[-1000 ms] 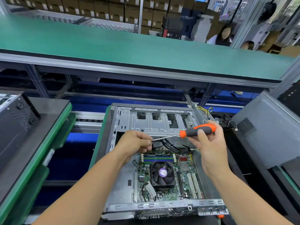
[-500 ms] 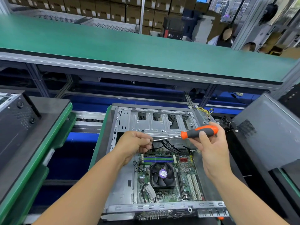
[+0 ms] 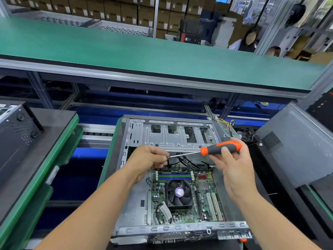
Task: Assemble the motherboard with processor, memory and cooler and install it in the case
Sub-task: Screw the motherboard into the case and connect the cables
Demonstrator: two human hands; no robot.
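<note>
Now held a screwdriver [image 3: 214, 150] in the right hand [image 3: 234, 165], fingers curled round it. Pinched at its tip with the left hand [image 3: 149, 159], maybe on a screw, too small to tell. Sat in the case [image 3: 137, 210] already, the board [image 3: 203, 188]. Could slip off and fall in there.

Matt bare-metal case [image 3: 173, 139], rubbery orange-grey screwdriver [image 3: 220, 148] handle, shiny steel shaft, matt green bench [image 3: 144, 51]

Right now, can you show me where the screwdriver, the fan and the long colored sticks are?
screwdriver [image 3: 220, 148], head view, on its orange and grey handle.
fan [image 3: 179, 192], head view, on its purple round middle label.
memory sticks [image 3: 173, 176], head view, on the green and blue strips above the fan.
</note>
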